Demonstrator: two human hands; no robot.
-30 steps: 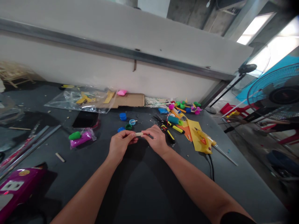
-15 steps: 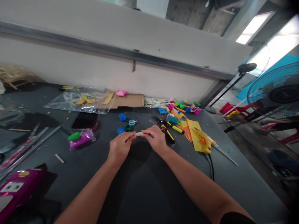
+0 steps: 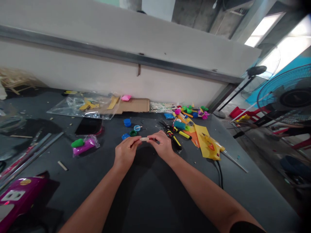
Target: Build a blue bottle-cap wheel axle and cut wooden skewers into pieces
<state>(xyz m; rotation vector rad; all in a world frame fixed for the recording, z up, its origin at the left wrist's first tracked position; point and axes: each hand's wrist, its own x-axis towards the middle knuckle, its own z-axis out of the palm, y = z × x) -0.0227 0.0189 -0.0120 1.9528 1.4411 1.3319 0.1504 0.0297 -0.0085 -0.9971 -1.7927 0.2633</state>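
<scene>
Both hands pinch a short wooden stick at the centre of the frame, just above a dark work table. The left hand and the right hand are mostly closed, each gripping 1 end between thumb and fingers, with the hands nearly touching around the stick.

Just right of the right hand lie yellow-and-black handled pliers. Beyond them, a yellow sheet sits on orange paper. Just beyond the left hand are 2 blue bottle caps and a green cap. A bag of magenta clay and a black smartphone lie further left. A clear plastic bag and cardboard rest against the wall at the table's far edge. A pedestal fan stands at upper right.
</scene>
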